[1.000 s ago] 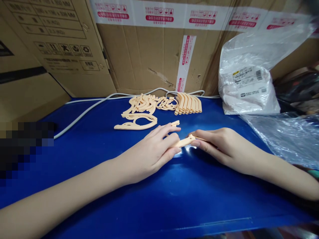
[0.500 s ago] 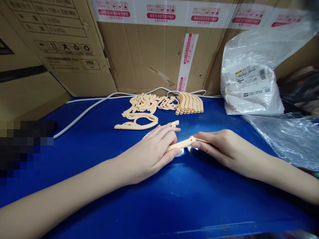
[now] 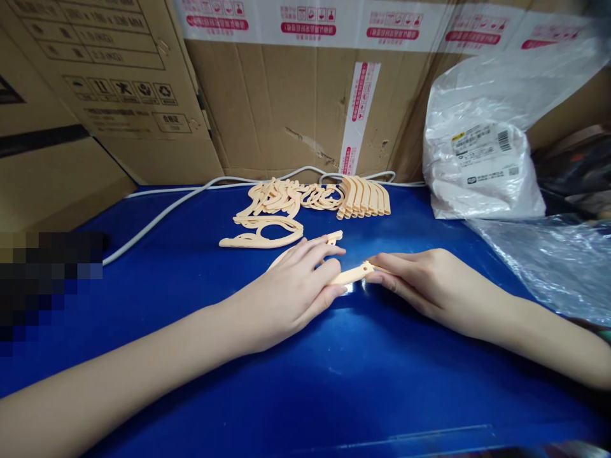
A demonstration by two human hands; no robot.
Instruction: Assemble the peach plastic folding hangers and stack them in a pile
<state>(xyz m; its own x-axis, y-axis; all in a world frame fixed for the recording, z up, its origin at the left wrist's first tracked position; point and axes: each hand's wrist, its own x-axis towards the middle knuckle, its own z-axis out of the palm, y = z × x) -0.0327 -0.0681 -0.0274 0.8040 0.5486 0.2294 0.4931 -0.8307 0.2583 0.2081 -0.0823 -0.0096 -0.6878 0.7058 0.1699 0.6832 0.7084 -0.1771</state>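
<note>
My left hand [image 3: 303, 286] is closed around a beige plastic hanger arm [image 3: 351, 276], whose end with a small hole sticks out to the right. Beyond my fingers shows the tip of another beige piece [image 3: 335, 236], partly under the hand. My right hand [image 3: 424, 277] pinches at the holed end of the arm, thumb below and fingers above. A thin beige part shows between those fingertips, mostly hidden. Just past my left hand lies a pair of curved beige hanger arms [image 3: 267, 242] on the blue table [image 3: 305, 388].
At the back sit a heap of beige hanger pieces [image 3: 274, 197], several beige hooks [image 3: 321, 197] and a row of curved arms [image 3: 365, 197]. A white cable [image 3: 167, 232] runs along the cardboard boxes [image 3: 286, 114]. A white plastic bag [image 3: 482, 165] and clear film [image 3: 548, 267] are at right.
My hands have barely moved. The arm's holed end has shifted very slightly left and down at my right fingertips.
</note>
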